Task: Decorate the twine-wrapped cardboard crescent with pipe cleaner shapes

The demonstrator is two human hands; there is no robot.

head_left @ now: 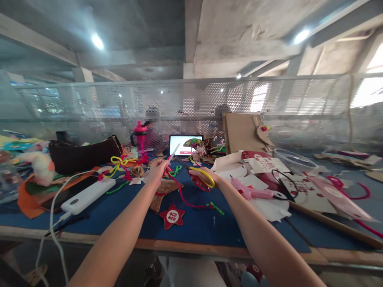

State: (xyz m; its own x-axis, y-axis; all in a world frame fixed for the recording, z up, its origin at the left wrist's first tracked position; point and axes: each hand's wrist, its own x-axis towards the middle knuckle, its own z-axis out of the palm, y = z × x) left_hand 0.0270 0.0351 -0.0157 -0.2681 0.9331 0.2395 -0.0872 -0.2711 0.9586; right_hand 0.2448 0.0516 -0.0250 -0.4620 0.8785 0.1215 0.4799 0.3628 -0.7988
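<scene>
Watching from my remote station, I see the left hand at centre frame, its fingers closed in a pinch on a pale, pink-tipped strip, while the right hand has its fingers curled shut around the yellow-looped handles of scissors, their dark blades apparently angled toward that strip. Just below the hands, a red chenille stem trails across the blue table cover, and a pink glue gun lies to the right.
</scene>
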